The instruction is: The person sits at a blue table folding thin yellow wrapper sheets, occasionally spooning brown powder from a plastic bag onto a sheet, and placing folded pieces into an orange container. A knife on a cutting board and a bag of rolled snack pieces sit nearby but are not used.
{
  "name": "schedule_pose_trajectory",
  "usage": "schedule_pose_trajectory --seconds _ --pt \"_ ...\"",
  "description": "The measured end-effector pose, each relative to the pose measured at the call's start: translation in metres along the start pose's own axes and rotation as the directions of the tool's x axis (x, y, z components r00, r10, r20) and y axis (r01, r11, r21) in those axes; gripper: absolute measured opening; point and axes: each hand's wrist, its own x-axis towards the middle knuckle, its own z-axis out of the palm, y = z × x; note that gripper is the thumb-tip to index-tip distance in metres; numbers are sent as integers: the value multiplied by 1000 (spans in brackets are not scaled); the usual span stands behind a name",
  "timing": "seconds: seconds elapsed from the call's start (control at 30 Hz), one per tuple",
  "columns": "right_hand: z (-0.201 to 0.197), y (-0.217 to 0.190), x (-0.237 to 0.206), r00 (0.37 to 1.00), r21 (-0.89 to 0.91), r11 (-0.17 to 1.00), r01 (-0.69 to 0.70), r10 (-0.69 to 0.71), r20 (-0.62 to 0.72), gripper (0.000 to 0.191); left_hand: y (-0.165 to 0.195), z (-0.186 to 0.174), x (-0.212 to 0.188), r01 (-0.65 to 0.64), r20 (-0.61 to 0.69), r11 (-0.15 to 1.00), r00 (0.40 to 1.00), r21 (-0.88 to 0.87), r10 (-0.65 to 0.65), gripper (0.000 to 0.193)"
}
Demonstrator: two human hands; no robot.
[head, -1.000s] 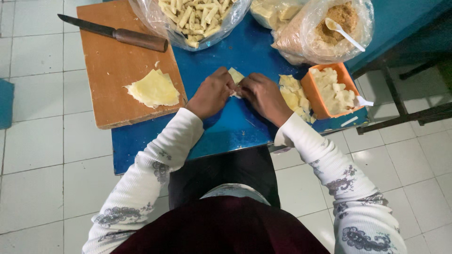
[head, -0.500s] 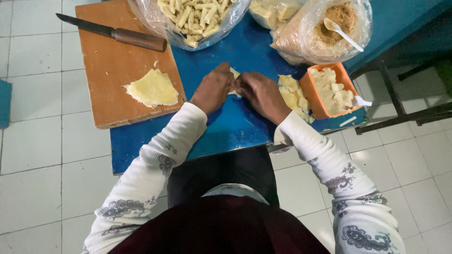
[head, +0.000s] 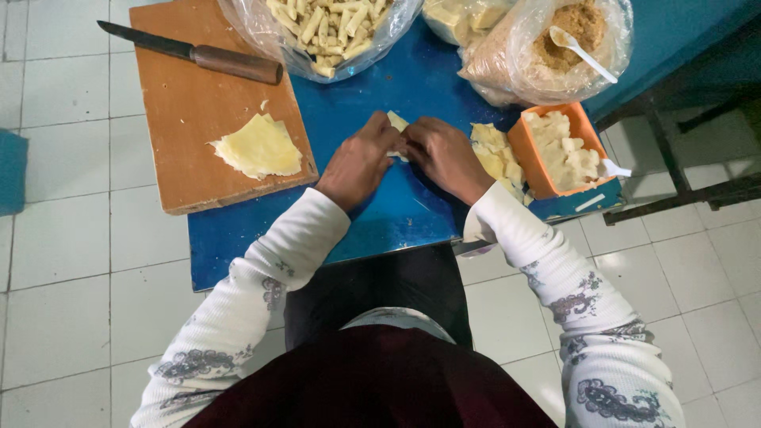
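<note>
My left hand and my right hand meet over the blue table, fingers pressed together on a small pale wrapper that is mostly hidden under them. Only its far corner shows. A stack of thin yellow wrappers lies on the wooden cutting board to the left of my left hand. Pale sheet pieces lie just right of my right hand.
A knife with a brown handle lies on the board's far edge. A plastic bag of finished rolls, a bag of brown filling with a white spoon and an orange tub of pale chunks ring the table. White floor tiles surround it.
Both hands stay together on the wrapper, shifting only slightly; the view has drifted a little. Nothing else has moved.
</note>
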Motion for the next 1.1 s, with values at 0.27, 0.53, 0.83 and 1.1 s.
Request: schedule_pose_trajectory --seconds 0.27,0.53,0.83,1.1 --pt "1 -1 1 997 17 997 -73 73 18 14 -3 5 -9 -94 -49 989 994 118 100 14" --pt "1 -2 0 997 27 996 -80 80 15 13 0 -14 -20 89 -2 992 996 -90 -89 23" --pt "1 -2 1 998 33 997 -63 63 -3 11 9 -8 -5 -190 -86 886 965 424 249 29" --pt "0 -7 3 997 32 996 -77 78 -13 11 11 -11 -11 -230 40 817 968 529 247 30"
